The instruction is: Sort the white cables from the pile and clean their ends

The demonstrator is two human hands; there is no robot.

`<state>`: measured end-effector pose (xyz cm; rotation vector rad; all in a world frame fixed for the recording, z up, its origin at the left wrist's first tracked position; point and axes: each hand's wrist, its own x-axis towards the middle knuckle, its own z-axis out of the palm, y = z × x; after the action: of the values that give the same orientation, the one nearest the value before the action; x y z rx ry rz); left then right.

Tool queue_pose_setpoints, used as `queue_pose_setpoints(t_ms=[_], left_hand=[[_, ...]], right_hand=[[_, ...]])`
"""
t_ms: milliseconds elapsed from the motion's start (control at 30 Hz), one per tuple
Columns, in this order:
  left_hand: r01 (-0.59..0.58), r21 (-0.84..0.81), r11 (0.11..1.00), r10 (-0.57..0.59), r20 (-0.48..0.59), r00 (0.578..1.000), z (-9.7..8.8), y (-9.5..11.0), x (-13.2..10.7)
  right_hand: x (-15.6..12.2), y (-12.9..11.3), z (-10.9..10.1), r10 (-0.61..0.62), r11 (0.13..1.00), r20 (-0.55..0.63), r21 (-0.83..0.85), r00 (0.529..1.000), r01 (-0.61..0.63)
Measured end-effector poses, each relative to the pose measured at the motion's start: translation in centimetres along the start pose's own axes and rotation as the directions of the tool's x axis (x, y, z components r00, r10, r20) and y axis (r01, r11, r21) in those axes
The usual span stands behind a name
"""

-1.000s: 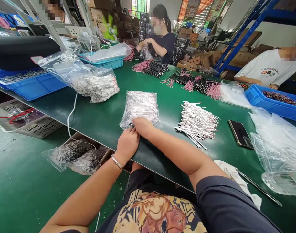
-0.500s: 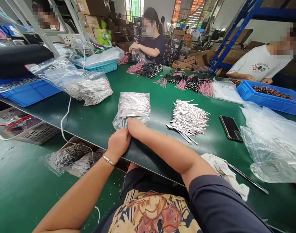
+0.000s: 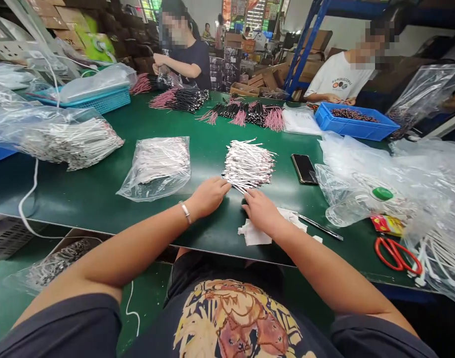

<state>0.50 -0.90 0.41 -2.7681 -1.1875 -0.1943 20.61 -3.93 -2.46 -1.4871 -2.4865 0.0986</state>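
A loose pile of short white cables (image 3: 249,161) lies in front of me on the green table. At its near left corner, my left hand (image 3: 211,195) has its fingertips against the cable ends, fingers stretched out. My right hand (image 3: 262,211) is at the near edge, thumb and fingers apart, fingertips at a few stray cables. To the left lies a clear plastic bag (image 3: 153,191) of similar white cables, flat and untouched. A crumpled white cloth or tissue (image 3: 255,233) is partly under my right hand.
A phone (image 3: 304,168), a pen (image 3: 320,227), red-handled scissors (image 3: 397,256) and clear bags (image 3: 361,154) lie to the right. Another bag of white cables (image 3: 78,141) sits left. Black-and-pink cable bundles (image 3: 246,113) and a blue bin (image 3: 356,122) are farther back, near two people.
Both hands have let go of the clear bag's near end and moved right to the loose cable pile. The view has turned to the right.
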Motion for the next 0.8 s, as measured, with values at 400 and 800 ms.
queue_pose_setpoints(t_ms=[400, 800], left_hand=[[0.115, 0.039, 0.993, -0.118, 0.081, 0.990, 2.6, 0.9, 10.3], [0.136, -0.048, 0.990, -0.125, 0.176, 0.976, -1.0, 0.7, 10.9]], right_hand=[[-0.1, 5.4, 0.0, 0.095, 0.975, -0.211, 0.216, 0.973, -0.048], [-0.7, 4.6, -0.3, 0.041, 0.958, -0.335, 0.280, 0.941, 0.058]])
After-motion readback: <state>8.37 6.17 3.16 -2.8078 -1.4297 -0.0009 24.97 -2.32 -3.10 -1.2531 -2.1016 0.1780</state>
